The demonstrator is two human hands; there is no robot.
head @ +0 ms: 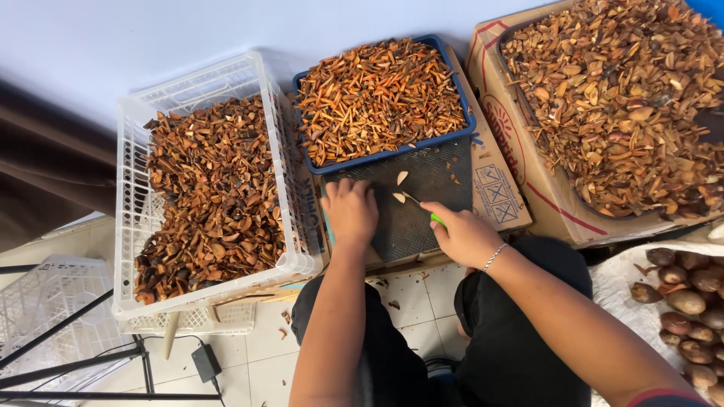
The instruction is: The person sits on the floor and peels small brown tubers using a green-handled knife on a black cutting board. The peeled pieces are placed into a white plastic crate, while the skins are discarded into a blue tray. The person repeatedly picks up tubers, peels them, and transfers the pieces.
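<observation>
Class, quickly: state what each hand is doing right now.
Left hand: closed, knuckles up, pressing on the dark mat; contents hidden.
Right hand: closed on a green-handled knife.

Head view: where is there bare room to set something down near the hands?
Bare mat lies between the blue tray and the right hand. Tile floor is bare below the white crate. Crate, tray and cardboard box are heaped full.

White plastic crate (136,226), ribbed rubber mat (430,181)

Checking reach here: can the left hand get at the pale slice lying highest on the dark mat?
Probably yes. The left hand rests on the mat just beside the slice, with nothing between them.
</observation>
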